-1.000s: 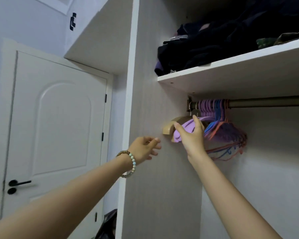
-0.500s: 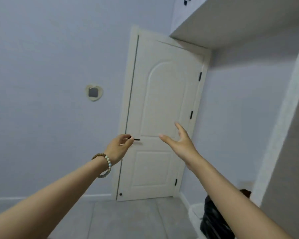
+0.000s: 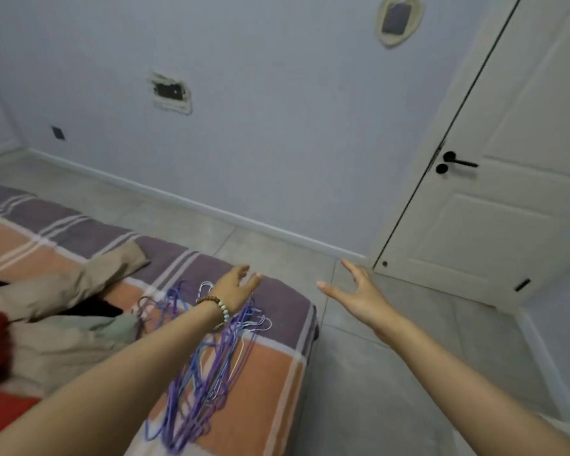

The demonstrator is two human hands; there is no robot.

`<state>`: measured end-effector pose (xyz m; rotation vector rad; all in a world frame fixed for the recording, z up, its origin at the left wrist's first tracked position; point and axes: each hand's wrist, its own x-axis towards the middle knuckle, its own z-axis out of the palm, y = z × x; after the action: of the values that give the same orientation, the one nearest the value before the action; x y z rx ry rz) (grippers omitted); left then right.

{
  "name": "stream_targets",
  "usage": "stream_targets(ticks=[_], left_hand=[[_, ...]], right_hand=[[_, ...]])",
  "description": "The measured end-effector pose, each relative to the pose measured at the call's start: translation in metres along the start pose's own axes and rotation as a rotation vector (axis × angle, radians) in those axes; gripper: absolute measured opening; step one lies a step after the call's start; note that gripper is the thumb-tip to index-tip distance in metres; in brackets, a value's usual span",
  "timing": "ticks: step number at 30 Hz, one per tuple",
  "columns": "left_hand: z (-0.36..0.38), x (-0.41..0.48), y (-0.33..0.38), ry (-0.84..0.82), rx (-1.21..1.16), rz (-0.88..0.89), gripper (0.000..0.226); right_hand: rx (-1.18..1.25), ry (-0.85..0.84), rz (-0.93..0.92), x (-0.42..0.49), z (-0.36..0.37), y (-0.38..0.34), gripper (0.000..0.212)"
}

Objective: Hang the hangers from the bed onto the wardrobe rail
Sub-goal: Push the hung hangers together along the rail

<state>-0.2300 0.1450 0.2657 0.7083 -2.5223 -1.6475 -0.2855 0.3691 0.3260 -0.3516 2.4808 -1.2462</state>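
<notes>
Both hands empty, fingers straight and loosely spread. Left hand (image 3: 236, 287) with bead bracelet (image 3: 218, 307) hovers over bed (image 3: 277, 363), above hook ends of hangers (image 3: 204, 366). Right hand (image 3: 356, 296) reaches out over floor (image 3: 375, 390), beside bed corner. Hangers, purple and blue wire, lie in loose pile on checked cover near bed corner. Crumpled beige cloth (image 3: 63, 291) lies left of pile. White door (image 3: 507, 179) stands at right, shut.
</notes>
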Motion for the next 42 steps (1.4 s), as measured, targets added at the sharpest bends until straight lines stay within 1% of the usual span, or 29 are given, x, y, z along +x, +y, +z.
stream_targets(ticks=[4, 9, 15, 20, 24, 27, 30, 34, 36, 38, 42], left_hand=[[-0.014, 0.001, -0.106, 0.023, 0.058, -0.181, 0.055], [-0.012, 0.001, -0.209, 0.036, 0.123, -0.334, 0.057], [-0.001, -0.002, -0.300, 0.062, 0.109, -0.453, 0.060], [0.012, -0.006, -0.357, 0.040, 0.120, -0.488, 0.058], [0.023, -0.010, -0.384, 0.045, 0.095, -0.488, 0.048], [0.031, -0.013, -0.403, 0.040, 0.089, -0.492, 0.046], [0.035, -0.015, -0.420, 0.104, 0.084, -0.483, 0.038], [0.043, -0.018, -0.432, 0.123, 0.122, -0.487, 0.026], [0.049, -0.023, -0.434, 0.116, 0.131, -0.501, 0.029], [0.055, -0.029, -0.429, 0.133, 0.129, -0.506, 0.026], [0.057, -0.037, -0.416, 0.279, 0.091, -0.375, 0.020]], right_hand=[[0.004, -0.117, 0.107, 0.023, 0.089, 0.041, 0.082], [0.009, -0.174, 0.202, 0.041, 0.181, 0.094, 0.079], [0.026, -0.255, 0.278, 0.051, 0.275, 0.147, 0.076], [0.078, -0.331, 0.323, 0.053, 0.343, 0.178, 0.074], [0.161, -0.352, 0.380, 0.052, 0.386, 0.199, 0.067], [0.232, -0.342, 0.439, 0.052, 0.409, 0.214, 0.060], [0.336, -0.335, 0.504, 0.049, 0.427, 0.225, 0.053], [0.472, -0.365, 0.576, 0.042, 0.444, 0.234, 0.036], [0.473, -0.359, 0.577, 0.036, 0.446, 0.233, 0.027], [0.505, -0.369, 0.559, 0.033, 0.445, 0.230, 0.019], [0.692, -0.391, 0.496, 0.027, 0.430, 0.213, 0.016]])
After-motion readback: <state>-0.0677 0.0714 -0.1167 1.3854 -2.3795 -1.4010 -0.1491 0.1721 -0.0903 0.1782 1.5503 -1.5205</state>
